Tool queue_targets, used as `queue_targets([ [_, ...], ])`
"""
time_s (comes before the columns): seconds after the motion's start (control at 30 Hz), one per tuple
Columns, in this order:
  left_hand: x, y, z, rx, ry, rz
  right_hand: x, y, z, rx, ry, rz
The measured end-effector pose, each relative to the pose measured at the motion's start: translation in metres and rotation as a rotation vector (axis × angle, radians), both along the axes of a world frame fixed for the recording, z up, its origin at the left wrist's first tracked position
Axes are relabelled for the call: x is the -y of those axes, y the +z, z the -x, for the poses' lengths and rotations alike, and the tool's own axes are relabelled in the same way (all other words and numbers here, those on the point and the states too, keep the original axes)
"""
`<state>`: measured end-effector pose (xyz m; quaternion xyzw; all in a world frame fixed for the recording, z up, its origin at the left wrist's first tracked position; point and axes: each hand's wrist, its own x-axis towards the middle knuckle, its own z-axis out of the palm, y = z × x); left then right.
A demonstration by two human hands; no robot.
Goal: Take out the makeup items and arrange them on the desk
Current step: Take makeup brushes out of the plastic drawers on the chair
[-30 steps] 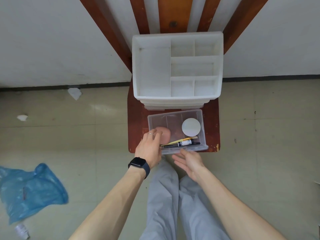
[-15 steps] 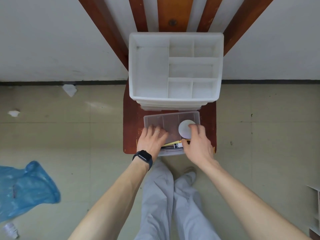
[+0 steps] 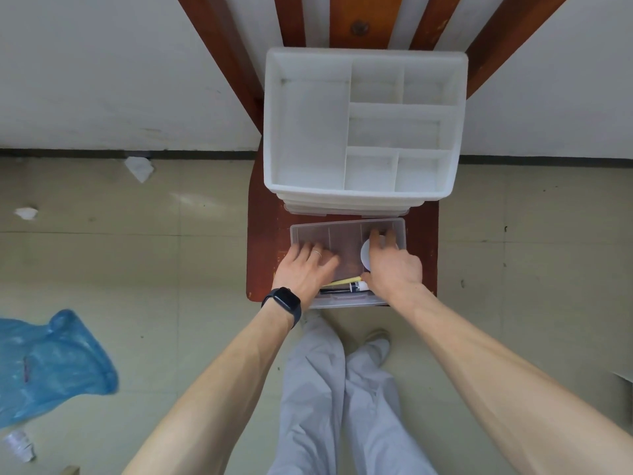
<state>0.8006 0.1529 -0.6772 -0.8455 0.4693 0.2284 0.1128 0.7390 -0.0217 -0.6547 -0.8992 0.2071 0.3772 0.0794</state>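
A clear plastic drawer (image 3: 342, 223) stands pulled out over the front of a red-brown chair seat (image 3: 263, 252). My left hand (image 3: 305, 269) lies spread over the drawer's left compartment and hides what is under it. My right hand (image 3: 394, 269) reaches over a white round compact (image 3: 365, 255) in the right compartment, with fingers past its far side and thumb at its near edge. Between my hands, along the drawer's front, lie a yellow pencil (image 3: 346, 280) and a black-and-white tube (image 3: 342, 289).
A white divided organizer (image 3: 363, 195) stands on the chair behind the drawer, its compartments bare. A blue plastic bag (image 3: 51, 365) and paper scraps (image 3: 138, 168) lie on the tiled floor to the left. My grey trouser legs (image 3: 315, 389) are below the chair.
My right hand came up from the drawer's front edge and settled over the white compact. My left hand slid onto the pink sponge, which it now hides.
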Motion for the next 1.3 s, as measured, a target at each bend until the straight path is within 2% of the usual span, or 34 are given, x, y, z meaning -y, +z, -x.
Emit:
queue_targets([
  [0.2, -0.001, 0.004, -0.008, -0.042, 0.039, 0.025, 0.004, 0.003, -0.008, -0.005, -0.009, 0.010],
  [0.33, 0.004, 0.018, -0.011, -0.130, 0.168, 0.079, 0.009, 0.019, -0.009, 0.049, -0.201, -0.097],
  [0.47, 0.005, 0.039, -0.011, -0.314, 0.483, 0.173, 0.012, 0.041, -0.001, 0.090, -0.413, -0.187],
  [0.57, -0.004, 0.060, -0.009, -0.432, 0.742, 0.254, 0.011, 0.060, 0.013, 0.120, -0.463, -0.217],
  [0.67, -0.021, 0.087, -0.001, -0.472, 0.856, 0.275, 0.006, 0.088, 0.029, 0.144, -0.469, -0.247],
  [0.8, -0.042, 0.139, 0.018, -0.485, 1.010, 0.339, -0.005, 0.143, 0.041, 0.191, -0.420, -0.275],
  [0.97, -0.066, 0.223, 0.059, -0.439, 1.332, 0.506, -0.022, 0.222, 0.043, 0.310, -0.357, -0.419],
  [1.13, -0.096, 0.292, 0.123, -0.278, 1.575, 0.750, -0.051, 0.292, 0.044, 0.458, -0.092, -0.562],
  [1.3, -0.141, 0.363, 0.239, -0.026, 1.851, 0.942, -0.116, 0.374, 0.081, 0.571, 0.258, -0.742],
])
